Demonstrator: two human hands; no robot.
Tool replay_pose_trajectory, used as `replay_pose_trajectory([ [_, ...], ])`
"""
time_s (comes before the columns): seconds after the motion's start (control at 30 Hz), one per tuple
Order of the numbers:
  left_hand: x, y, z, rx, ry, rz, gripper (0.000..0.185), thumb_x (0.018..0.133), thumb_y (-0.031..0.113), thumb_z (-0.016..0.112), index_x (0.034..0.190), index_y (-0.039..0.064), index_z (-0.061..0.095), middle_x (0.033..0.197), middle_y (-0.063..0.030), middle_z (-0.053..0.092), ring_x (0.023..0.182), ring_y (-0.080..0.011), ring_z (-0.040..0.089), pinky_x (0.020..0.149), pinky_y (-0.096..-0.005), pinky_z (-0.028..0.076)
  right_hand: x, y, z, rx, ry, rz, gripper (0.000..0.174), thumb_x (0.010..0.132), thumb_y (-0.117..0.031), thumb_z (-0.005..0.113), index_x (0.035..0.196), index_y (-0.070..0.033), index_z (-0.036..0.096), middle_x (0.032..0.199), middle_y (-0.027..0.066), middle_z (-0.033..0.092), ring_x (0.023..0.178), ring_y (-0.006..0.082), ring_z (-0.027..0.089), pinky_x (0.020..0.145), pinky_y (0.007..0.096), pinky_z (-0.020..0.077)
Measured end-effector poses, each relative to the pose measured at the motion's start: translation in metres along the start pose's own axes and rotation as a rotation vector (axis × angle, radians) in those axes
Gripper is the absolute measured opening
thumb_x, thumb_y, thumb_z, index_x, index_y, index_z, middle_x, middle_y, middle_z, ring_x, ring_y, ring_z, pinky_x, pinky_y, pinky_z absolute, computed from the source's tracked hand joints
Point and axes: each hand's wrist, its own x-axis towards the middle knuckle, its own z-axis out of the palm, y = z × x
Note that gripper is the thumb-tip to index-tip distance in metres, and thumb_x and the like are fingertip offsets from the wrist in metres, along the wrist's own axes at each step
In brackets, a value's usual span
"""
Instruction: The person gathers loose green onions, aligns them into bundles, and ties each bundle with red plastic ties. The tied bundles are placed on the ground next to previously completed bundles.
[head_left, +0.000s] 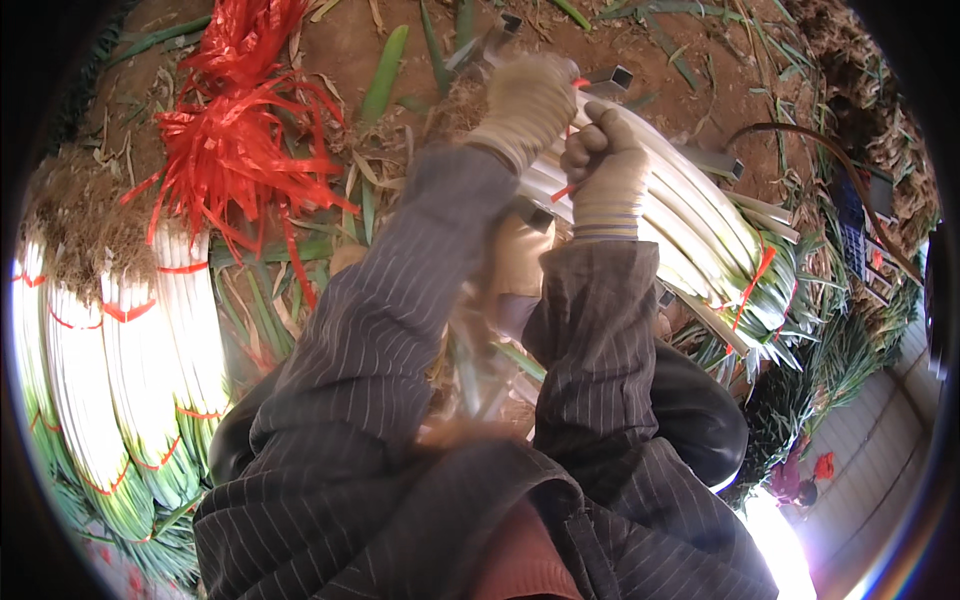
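Note:
A bundle of long green onions (667, 202) lies across a low metal stand (705, 161), white stalks toward my hands, and is bound with red plastic twine (754, 285) near its leafy end. At its root end my left hand (534, 101), in a striped knit glove and blurred, is closed beside a bit of red twine. My right hand (604, 154), in a similar glove with bare fingertips, is curled over the white stalks, with a red twine end showing at its lower left side. The twine between the hands is mostly hidden.
A large bunch of red twine strips (247, 142) lies on the brown soil at upper left. Several tied green onion bundles (127, 360) rest at the left. Loose leaves (386, 75) litter the soil. Blue plastic crate (851, 225) at right; a person (791, 476) is farther off.

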Motion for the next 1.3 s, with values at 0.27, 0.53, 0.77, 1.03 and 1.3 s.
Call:
replay_pose_trajectory([
  [0.27,0.008,-0.008,0.007,-0.274,-0.067,-0.215,0.016,0.080,0.024,0.064,0.085,0.012,0.073,0.089,-0.0104,0.071,0.088,-0.0301,0.066,0.077,-0.0420,0.051,-0.009,-0.026,0.024,-0.065,0.060,-0.016,0.026,0.097,-0.021,0.056,0.098,0.005,0.059,0.060,-0.0026,0.040,0.052,0.0102,0.035,0.045,0.0241,0.0248],
  [0.53,-0.008,-0.011,-0.004,-0.449,-0.135,-0.171,0.017,0.079,0.023,0.063,0.087,0.012,0.074,0.091,-0.0109,0.071,0.089,-0.0301,0.066,0.082,-0.0400,0.050,-0.067,0.008,0.017,-0.076,0.102,-0.129,0.025,0.096,-0.021,0.055,0.099,0.004,0.060,0.062,-0.0035,0.039,0.052,0.0088,0.035,0.045,0.0240,0.0253],
  [0.77,-0.006,-0.006,-0.013,-0.131,-0.093,0.013,0.019,0.084,0.027,0.061,0.090,0.013,0.072,0.093,-0.0093,0.070,0.091,-0.0293,0.066,0.082,-0.0420,0.051,-0.048,0.010,0.005,0.084,0.052,-0.051,0.025,0.095,-0.022,0.055,0.102,0.002,0.056,0.063,-0.0019,0.042,0.051,0.0106,0.036,0.043,0.0246,0.0240],
  [1.03,-0.009,-0.012,-0.005,-0.078,0.016,0.117,0.017,0.081,0.025,0.063,0.089,0.012,0.070,0.088,-0.0072,0.069,0.091,-0.0286,0.064,0.078,-0.0439,0.050,-0.056,0.000,0.017,-0.045,0.115,-0.107,0.028,0.096,-0.025,0.057,0.101,0.003,0.058,0.062,-0.0021,0.043,0.052,0.0110,0.039,0.043,0.0238,0.0257],
  [1.3,-0.019,-0.012,-0.008,-0.254,0.078,0.151,0.004,0.080,0.008,0.070,0.081,0.006,0.067,0.079,-0.0102,0.065,0.077,-0.0242,0.064,0.071,-0.0379,0.050,-0.081,0.026,0.002,-0.035,0.055,-0.137,0.030,0.093,-0.027,0.059,0.096,0.003,0.060,0.061,-0.0018,0.042,0.051,0.0101,0.036,0.045,0.0246,0.0255],
])
